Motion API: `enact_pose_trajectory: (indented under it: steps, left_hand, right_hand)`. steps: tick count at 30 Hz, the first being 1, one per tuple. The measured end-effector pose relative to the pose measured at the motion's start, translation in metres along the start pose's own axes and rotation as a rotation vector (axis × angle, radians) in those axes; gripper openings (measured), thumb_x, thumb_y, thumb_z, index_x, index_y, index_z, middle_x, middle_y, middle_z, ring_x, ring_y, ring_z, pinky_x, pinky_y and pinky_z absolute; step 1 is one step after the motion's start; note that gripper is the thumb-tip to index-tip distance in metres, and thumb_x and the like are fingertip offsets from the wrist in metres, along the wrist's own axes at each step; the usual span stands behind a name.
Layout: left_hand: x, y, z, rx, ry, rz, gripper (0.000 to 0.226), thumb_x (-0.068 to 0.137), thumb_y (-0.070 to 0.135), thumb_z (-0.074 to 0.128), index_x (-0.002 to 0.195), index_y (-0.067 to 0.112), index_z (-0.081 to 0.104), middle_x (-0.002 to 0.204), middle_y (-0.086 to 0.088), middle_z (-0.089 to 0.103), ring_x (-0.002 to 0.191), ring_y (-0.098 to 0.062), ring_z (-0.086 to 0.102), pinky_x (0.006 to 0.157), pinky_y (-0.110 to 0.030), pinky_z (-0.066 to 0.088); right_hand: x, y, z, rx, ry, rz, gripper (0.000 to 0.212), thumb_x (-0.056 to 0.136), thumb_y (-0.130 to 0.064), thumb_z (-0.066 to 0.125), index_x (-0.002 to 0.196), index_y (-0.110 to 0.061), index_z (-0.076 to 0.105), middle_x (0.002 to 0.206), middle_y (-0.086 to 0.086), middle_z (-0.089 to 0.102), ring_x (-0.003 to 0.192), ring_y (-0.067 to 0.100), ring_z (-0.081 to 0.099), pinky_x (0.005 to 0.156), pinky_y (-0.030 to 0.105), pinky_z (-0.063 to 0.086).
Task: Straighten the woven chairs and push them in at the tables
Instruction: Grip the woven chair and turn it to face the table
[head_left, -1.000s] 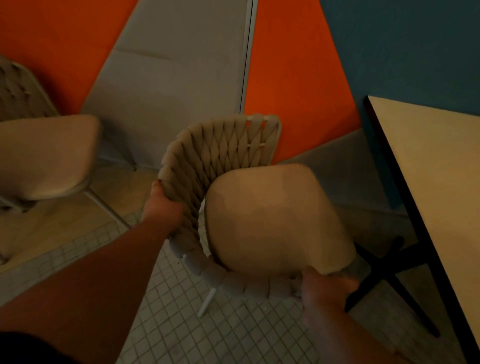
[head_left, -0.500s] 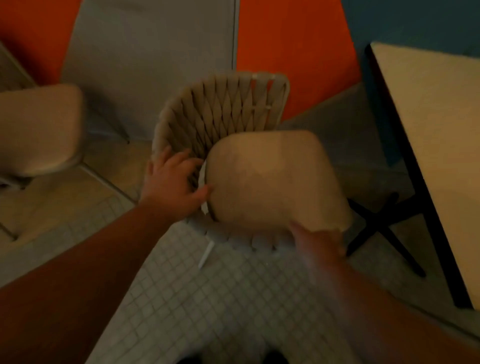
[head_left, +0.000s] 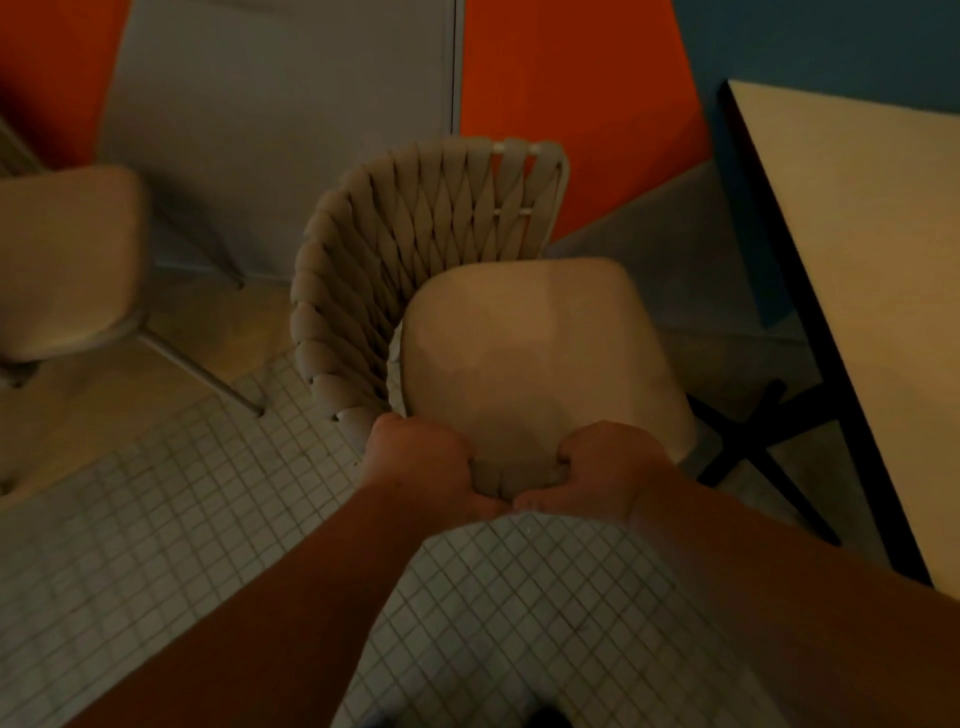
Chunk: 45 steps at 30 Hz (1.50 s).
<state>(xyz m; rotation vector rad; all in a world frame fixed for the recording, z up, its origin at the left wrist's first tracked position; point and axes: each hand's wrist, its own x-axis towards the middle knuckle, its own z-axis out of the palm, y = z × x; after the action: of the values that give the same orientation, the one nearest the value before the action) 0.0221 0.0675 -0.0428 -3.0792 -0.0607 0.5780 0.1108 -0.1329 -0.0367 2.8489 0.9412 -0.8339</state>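
Observation:
A beige woven chair (head_left: 415, 249) with a tan seat cushion (head_left: 535, 353) stands in the middle of the head view, its curved woven back wrapping the left and far sides. My left hand (head_left: 421, 462) and my right hand (head_left: 608, 467) sit side by side, both closed on the near end of the woven rim. The table (head_left: 857, 291), with a pale top and dark edge, is at the right, apart from the chair. Its black cross base (head_left: 753, 441) shows beside the seat.
A second chair (head_left: 62, 260) with a tan seat stands at the left, its thin metal leg (head_left: 202, 369) reaching toward the woven chair. Orange, grey and blue wall panels (head_left: 561, 78) rise close behind. Small white floor tiles (head_left: 156, 519) cover the near ground.
My left hand left the chair's left side and came to the near rim. My right hand slid left along that rim, so both hands now grip close together.

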Motion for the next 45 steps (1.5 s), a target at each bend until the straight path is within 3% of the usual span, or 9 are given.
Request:
enact_pose_trajectory:
  steps: [9, 14, 21, 25, 28, 31, 34, 38, 45]
  left_hand:
    - [0.003, -0.035, 0.003, 0.056, 0.099, 0.129, 0.082, 0.060, 0.102, 0.029, 0.079, 0.031, 0.067, 0.066, 0.008, 0.060, 0.067, -0.015, 0.059, 0.069, -0.032, 0.043]
    - [0.018, -0.081, -0.007, 0.161, 0.067, 0.160, 0.081, 0.058, 0.099, 0.032, 0.081, 0.031, 0.071, 0.064, 0.008, 0.061, 0.065, -0.015, 0.059, 0.071, -0.033, 0.050]
    - [0.026, -0.096, -0.009, 0.202, 0.103, 0.127, 0.085, 0.057, 0.103, 0.031, 0.089, 0.035, 0.071, 0.075, 0.013, 0.063, 0.080, -0.015, 0.058, 0.084, -0.037, 0.043]
    - [0.012, -0.096, 0.004, -0.233, 0.349, -0.037, 0.081, 0.071, 0.090, 0.041, 0.131, 0.040, 0.059, 0.151, 0.002, 0.044, 0.143, -0.026, 0.031, 0.114, -0.058, 0.020]
    - [0.012, -0.095, 0.005, -0.957, 0.624, -0.549, 0.082, 0.084, 0.058, 0.066, 0.155, 0.039, 0.030, 0.166, -0.005, 0.017, 0.149, -0.034, 0.023, 0.114, -0.063, 0.032]
    - [0.019, -0.086, -0.001, -1.390, 0.538, -0.728, 0.099, 0.092, 0.017, 0.067, 0.162, 0.040, 0.002, 0.165, -0.006, 0.025, 0.131, -0.019, 0.042, 0.090, -0.036, 0.050]
    - [0.023, -0.078, -0.001, -1.422, 0.593, -0.741, 0.099, 0.091, 0.002, 0.058, 0.163, 0.038, 0.001, 0.161, -0.007, 0.035, 0.122, -0.017, 0.046, 0.090, -0.035, 0.045]
    - [0.023, -0.069, 0.000, -1.358, 0.541, -0.758, 0.102, 0.089, 0.004, 0.059, 0.162, 0.038, -0.004, 0.161, -0.009, 0.036, 0.140, -0.033, 0.044, 0.106, -0.048, 0.047]
    - [0.026, -0.060, 0.000, -1.266, 0.486, -0.838, 0.100, 0.092, 0.010, 0.058, 0.161, 0.039, -0.008, 0.154, -0.017, 0.040, 0.132, -0.040, 0.050, 0.098, -0.052, 0.050]
  right_hand:
    - [-0.005, -0.033, 0.007, 0.142, 0.005, 0.152, 0.068, 0.060, -0.100, 0.052, 0.073, -0.034, 0.046, 0.081, -0.011, 0.054, 0.087, 0.015, 0.060, 0.070, 0.031, 0.050]
    - [0.012, -0.073, 0.011, 0.248, 0.089, 0.142, 0.085, 0.064, -0.099, 0.050, 0.098, -0.024, 0.071, 0.104, -0.002, 0.071, 0.102, 0.021, 0.067, 0.085, 0.035, 0.054]
    - [0.025, -0.080, 0.005, 0.258, 0.131, 0.147, 0.073, 0.065, -0.098, 0.047, 0.071, -0.027, 0.060, 0.079, -0.006, 0.066, 0.079, 0.015, 0.064, 0.073, 0.034, 0.054]
    - [0.023, -0.076, 0.006, 0.216, 0.156, 0.099, 0.070, 0.075, -0.095, 0.035, 0.070, -0.028, 0.051, 0.078, -0.006, 0.063, 0.078, 0.016, 0.061, 0.068, 0.035, 0.047]
    - [0.023, -0.073, 0.011, 0.195, 0.193, 0.069, 0.073, 0.071, -0.096, 0.030, 0.076, -0.028, 0.055, 0.078, -0.007, 0.061, 0.078, 0.014, 0.061, 0.068, 0.034, 0.048]
    - [0.022, -0.070, 0.013, 0.193, 0.214, 0.057, 0.072, 0.074, -0.094, 0.036, 0.077, -0.025, 0.058, 0.077, -0.005, 0.063, 0.075, 0.014, 0.061, 0.065, 0.032, 0.049]
    - [0.022, -0.063, 0.010, 0.208, 0.229, 0.051, 0.070, 0.077, -0.091, 0.043, 0.071, -0.023, 0.056, 0.071, -0.004, 0.060, 0.068, 0.012, 0.059, 0.059, 0.031, 0.045]
    - [0.019, -0.052, 0.007, 0.177, 0.206, 0.075, 0.071, 0.076, -0.092, 0.045, 0.070, -0.022, 0.055, 0.071, -0.003, 0.061, 0.071, 0.014, 0.061, 0.065, 0.036, 0.052]
    - [0.021, -0.044, 0.010, 0.155, 0.209, 0.092, 0.081, 0.061, -0.100, 0.027, 0.068, -0.024, 0.054, 0.070, -0.004, 0.061, 0.071, 0.013, 0.061, 0.066, 0.035, 0.054]
